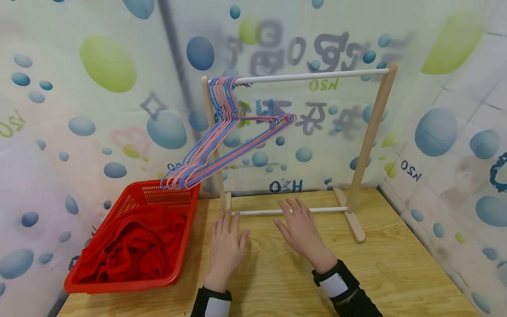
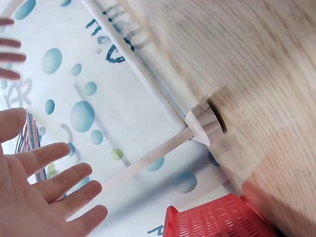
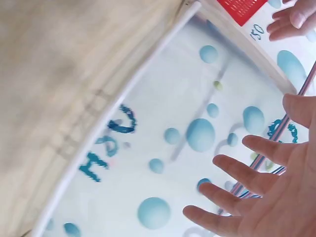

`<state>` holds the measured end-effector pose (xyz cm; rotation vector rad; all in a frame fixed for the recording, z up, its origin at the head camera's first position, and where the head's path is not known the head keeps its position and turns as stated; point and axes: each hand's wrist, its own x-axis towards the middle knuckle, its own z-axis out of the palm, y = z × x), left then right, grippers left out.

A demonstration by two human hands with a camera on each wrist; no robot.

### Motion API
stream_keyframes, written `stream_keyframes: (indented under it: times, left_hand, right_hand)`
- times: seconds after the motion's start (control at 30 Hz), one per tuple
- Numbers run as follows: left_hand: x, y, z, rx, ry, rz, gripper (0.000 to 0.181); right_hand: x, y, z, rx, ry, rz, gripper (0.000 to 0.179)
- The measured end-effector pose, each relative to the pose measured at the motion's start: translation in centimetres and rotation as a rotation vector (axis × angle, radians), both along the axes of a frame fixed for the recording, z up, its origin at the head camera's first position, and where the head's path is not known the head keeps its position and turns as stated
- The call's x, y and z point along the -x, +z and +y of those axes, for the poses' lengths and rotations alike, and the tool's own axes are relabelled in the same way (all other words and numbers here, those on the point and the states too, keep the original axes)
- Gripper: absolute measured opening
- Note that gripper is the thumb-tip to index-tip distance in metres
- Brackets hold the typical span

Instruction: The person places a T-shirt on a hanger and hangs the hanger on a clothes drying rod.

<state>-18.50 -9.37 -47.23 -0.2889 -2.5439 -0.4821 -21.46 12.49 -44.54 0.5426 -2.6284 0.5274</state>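
Both hands hover over the wooden table, holding nothing. In the head view my left hand is near the basket's right side, fingers extended toward the rack. My right hand lies farther right, its fingertips overlapping the rack's lower white bar. Spread, straight fingers show on the left hand in the left wrist view and on the right hand in the right wrist view. Pink and blue hangers hang bunched at the left end of the rack's upper bar. Red cloth lies heaped inside the red plastic basket.
The rack's wooden posts stand on flat feet toward the back of the table. Behind and at both sides hangs a pale curtain printed with blue and green spots.
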Motion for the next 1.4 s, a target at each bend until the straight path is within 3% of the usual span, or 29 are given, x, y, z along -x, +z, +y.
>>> stream_keyframes:
  times: [0.23,0.5,0.6,0.83,0.93,1.07,1.23,1.4]
  left_hand:
    - [-0.3,-0.1,-0.6,0.012,0.000,0.062,0.051]
    - [-0.8,-0.2,-1.0,-0.079,-0.011,0.126,0.046]
    - [-1.1,0.0,-1.1,-0.119,0.002,0.125,0.044]
    - [-1.8,0.4,-1.6,-0.160,0.035,0.212,0.030]
    - [-2.1,0.6,-1.9,-0.167,0.057,0.192,0.024]
    - [-2.5,0.6,-2.3,-0.166,0.078,0.177,0.017]
    - [-3.0,0.4,-2.8,-0.145,0.096,0.230,0.011]
    - [-3.5,0.6,-3.3,-0.126,0.128,0.239,0.012]
  right_hand:
    - [1.8,2.2,-1.6,-0.008,0.055,0.086,0.055]
    - [3.6,3.9,-3.4,-0.023,0.082,0.123,0.054]
    - [4.2,4.3,-4.2,-0.026,0.088,0.154,0.053]
    - [5.4,5.7,-6.1,0.027,0.122,0.212,0.047]
    - [5.9,6.5,-7.0,0.052,0.136,0.239,0.045]
    - [6.5,7.7,-8.3,0.071,0.153,0.234,0.043]
    - [7.3,8.8,-10.1,0.053,0.166,0.199,0.042]
    - [7.7,9.6,-12.0,0.058,0.195,0.227,0.038]
